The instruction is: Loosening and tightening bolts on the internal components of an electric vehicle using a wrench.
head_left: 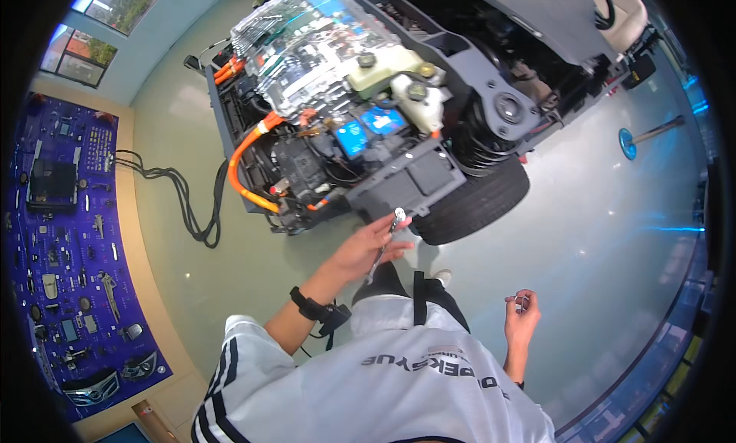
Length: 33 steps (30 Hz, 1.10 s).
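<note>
My left hand (373, 249) is closed around a shiny metal ratchet wrench (399, 214). Its round head points up past my fingers, and the handle slants down below my palm. Just beyond lies the grey front panel (418, 181) of a stripped vehicle chassis, with a black tyre (483, 205) to its right. Lower and farther right, away from the vehicle, my right hand (523, 314) has its fingers curled and pinched on a small shiny metal piece (521, 302). That piece is too small to identify.
The chassis carries a clear-covered drive unit (322, 52), an orange cable (244, 155), a blue-topped battery (353, 138) and a white fluid reservoir (420, 105). Black cables (184, 194) trail on the floor at left near a purple parts board (69, 243). A blue-based post (629, 144) stands right.
</note>
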Each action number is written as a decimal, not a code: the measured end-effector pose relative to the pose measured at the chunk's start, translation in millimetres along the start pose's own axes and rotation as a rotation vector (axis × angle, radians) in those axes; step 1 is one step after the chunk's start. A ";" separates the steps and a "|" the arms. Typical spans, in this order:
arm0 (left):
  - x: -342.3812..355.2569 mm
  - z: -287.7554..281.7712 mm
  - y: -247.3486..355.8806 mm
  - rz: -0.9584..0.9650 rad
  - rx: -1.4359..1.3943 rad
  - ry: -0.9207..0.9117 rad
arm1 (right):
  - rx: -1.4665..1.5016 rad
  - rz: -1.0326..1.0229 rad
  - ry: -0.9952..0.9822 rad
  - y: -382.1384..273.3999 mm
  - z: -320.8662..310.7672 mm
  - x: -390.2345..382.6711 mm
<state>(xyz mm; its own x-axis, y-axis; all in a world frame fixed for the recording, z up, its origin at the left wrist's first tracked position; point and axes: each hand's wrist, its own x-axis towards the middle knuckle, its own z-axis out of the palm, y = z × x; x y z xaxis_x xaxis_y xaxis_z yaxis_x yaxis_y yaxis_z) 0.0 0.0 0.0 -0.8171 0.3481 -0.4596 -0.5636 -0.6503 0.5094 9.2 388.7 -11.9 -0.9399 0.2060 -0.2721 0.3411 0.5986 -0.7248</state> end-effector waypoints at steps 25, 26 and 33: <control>336.7 285.7 -18.5 0.016 0.101 -0.166 | -0.007 0.183 0.134 197.9 -161.8 186.1; 354.4 292.9 -22.5 0.048 0.024 -0.184 | -0.005 0.101 0.149 210.4 -167.3 212.9; 414.6 371.0 11.7 0.245 -0.032 -0.045 | -0.053 -0.034 -0.002 206.0 -255.0 374.0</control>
<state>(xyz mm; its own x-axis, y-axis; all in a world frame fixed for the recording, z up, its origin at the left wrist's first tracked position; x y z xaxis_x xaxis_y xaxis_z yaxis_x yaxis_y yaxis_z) -390.4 387.2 85.3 -0.9339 0.2061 -0.2921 -0.3441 -0.7396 0.5785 -275.6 786.5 -101.6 -0.9510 0.1831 -0.2492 0.3075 0.6454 -0.6993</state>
